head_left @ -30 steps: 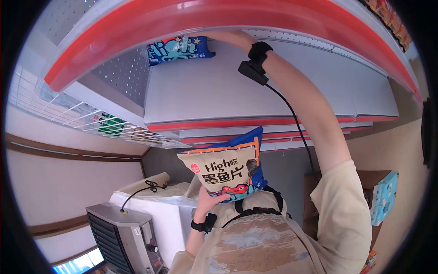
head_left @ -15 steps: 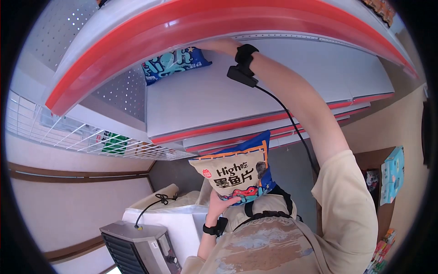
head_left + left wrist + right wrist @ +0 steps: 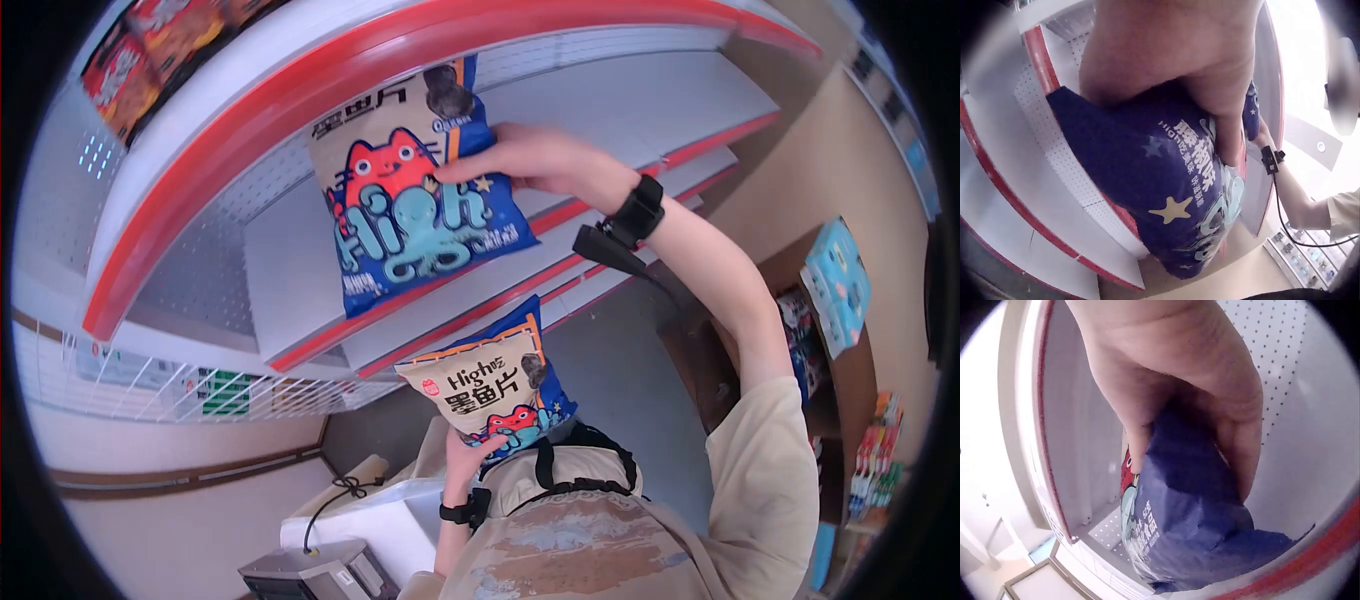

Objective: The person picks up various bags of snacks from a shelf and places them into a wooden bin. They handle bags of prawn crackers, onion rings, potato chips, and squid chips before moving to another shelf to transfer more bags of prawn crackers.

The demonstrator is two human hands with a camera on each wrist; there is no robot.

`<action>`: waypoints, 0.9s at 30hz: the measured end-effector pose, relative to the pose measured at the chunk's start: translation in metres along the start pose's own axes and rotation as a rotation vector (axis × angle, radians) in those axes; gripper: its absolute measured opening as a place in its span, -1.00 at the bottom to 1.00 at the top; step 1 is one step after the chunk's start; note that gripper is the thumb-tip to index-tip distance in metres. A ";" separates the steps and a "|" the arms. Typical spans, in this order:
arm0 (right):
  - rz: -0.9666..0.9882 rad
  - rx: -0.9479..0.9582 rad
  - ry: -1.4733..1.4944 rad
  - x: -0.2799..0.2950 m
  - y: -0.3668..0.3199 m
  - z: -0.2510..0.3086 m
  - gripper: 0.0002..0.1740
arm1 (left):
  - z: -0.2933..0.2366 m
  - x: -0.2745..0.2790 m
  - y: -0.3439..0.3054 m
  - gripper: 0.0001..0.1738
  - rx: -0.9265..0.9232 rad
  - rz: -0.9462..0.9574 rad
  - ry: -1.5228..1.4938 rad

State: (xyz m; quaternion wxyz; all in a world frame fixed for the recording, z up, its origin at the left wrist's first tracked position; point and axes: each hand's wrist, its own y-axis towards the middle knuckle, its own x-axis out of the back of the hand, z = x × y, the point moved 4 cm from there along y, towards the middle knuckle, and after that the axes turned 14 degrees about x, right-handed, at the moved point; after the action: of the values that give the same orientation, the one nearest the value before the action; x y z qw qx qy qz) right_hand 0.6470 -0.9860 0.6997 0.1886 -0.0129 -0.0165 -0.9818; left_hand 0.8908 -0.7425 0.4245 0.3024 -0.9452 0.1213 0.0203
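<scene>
My right hand point(image 3: 555, 160) grips a blue and beige snack bag point(image 3: 415, 215) by its right side, the thumb across its printed front. The bag, with a red cat and a teal octopus on it, is held tilted before the upper shelf. In the right wrist view, thumb and fingers pinch the bag's dark blue side point(image 3: 1185, 506). Lower down, close to my waist, my left hand point(image 3: 466, 458) holds a second bag of the same print point(image 3: 490, 385) from below left. The left wrist view has that bag's blue back point(image 3: 1141, 156) under the curled hand.
A curved red-edged shelf rim point(image 3: 400, 40) arches over the upper bag. White shelves point(image 3: 640, 110) with red edges step down below it. Red snack packs point(image 3: 150, 60) stand at top left. A wire rack point(image 3: 150, 385) is at left, a brown cabinet point(image 3: 840, 400) at right.
My right hand has drawn the upper snack bag out from deep under the shelf rim toward me, its front now in full view. The left hand keeps its bag near the waist.
</scene>
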 end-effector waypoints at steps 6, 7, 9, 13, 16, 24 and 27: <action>-0.186 -0.095 0.147 0.016 -0.127 0.016 -0.32 | -0.012 -0.020 0.008 -0.21 -0.019 0.129 0.115; -0.231 -0.069 0.134 0.029 -0.151 0.009 -0.34 | -0.013 -0.032 0.008 -0.16 -0.023 0.156 0.148; -0.316 -0.024 0.200 0.047 -0.211 0.004 -0.35 | -0.006 -0.059 0.009 -0.17 0.010 0.203 0.213; -0.493 -0.056 0.256 0.054 -0.310 -0.026 -0.34 | -0.009 -0.095 -0.007 -0.21 0.070 0.292 0.288; -0.643 -0.038 0.323 0.063 -0.408 -0.041 -0.38 | 0.009 -0.138 -0.012 -0.24 0.021 0.283 0.234; -1.147 -0.185 0.474 0.061 -0.613 -0.142 -0.46 | 0.024 -0.235 -0.003 -0.24 0.124 0.356 0.216; -1.249 -0.254 0.474 0.024 -0.632 -0.164 -0.47 | 0.029 -0.223 0.011 -0.28 0.115 0.392 0.332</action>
State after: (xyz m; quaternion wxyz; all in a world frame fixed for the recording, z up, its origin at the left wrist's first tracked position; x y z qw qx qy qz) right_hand 0.3874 -0.4139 0.5192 -0.4183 0.1928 0.1364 -0.8771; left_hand 0.6726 -0.6862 0.4193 0.3220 -0.8753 0.3510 -0.0839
